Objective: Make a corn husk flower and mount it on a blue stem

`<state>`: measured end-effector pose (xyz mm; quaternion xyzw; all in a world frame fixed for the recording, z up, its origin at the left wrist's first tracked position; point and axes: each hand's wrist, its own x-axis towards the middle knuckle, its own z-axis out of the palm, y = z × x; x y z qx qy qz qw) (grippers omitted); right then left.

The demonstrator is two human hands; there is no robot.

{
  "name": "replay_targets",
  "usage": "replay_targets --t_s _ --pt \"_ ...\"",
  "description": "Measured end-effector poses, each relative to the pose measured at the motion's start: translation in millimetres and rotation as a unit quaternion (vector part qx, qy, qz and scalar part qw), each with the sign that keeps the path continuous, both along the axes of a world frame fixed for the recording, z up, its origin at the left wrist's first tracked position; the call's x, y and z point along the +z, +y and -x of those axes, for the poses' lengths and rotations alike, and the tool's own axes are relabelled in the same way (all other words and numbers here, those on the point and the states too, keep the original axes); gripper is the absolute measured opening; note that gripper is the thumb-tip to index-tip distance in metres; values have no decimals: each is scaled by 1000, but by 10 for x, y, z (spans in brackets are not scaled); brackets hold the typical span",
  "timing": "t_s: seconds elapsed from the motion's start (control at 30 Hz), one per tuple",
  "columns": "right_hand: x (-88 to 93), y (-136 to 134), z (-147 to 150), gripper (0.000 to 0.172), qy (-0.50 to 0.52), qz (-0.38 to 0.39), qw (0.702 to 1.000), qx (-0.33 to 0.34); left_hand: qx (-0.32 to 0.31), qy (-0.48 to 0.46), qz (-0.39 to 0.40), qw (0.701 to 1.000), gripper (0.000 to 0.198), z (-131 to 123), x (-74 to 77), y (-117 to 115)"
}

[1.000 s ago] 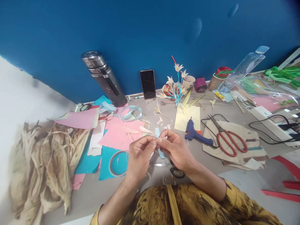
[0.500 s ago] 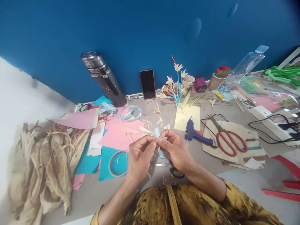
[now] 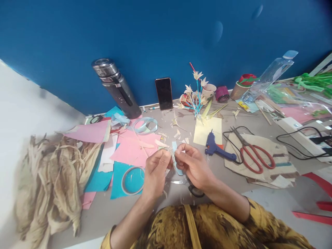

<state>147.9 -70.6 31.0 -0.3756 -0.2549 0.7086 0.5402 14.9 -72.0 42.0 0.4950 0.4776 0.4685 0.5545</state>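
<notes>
Two bare pinches, the left hand (image 3: 156, 171) and the right hand (image 3: 194, 166), face each other just apart above the table (image 3: 101, 215); what their drawn-together fingertips hold, I can't make out. One light blue strip (image 3: 174, 145) shows between them, near the black-handled scissors (image 3: 178, 182) and blue glue gun (image 3: 218, 149).

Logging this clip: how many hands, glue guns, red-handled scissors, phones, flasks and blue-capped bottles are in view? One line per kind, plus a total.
Hands: 2 (left hand, right hand)
Glue gun: 1
Red-handled scissors: 1 pair
Phone: 1
Flask: 1
Blue-capped bottle: 1
Total: 7, counting the scissors as one
</notes>
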Motion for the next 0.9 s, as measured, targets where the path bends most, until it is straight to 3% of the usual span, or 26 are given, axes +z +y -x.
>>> replay_targets --t_s 0.17,0.3,0.47,0.63,0.77,0.9 --pt "3 -13 -15 35 -118 -39 992 -35 0 40 5 999 21 -34 83 -5" --pt "6 -14 -23 35 -126 -39 991 -24 9 54 -1 998 20 -49 116 -6" --pt "-22 7 -9 32 -45 -26 999 -9 32 58 -8 998 21 -44 106 -15" --pt "-80 10 6 32 80 15 996 43 30 -50 43 997 20 -74 35 -18" --pt "-84 13 -39 36 113 19 991 62 60 -105 71 990 18 -60 -17 -10" --pt "-56 29 -132 41 98 -38 993 48 85 -127 88 984 17 -16 -25 9"
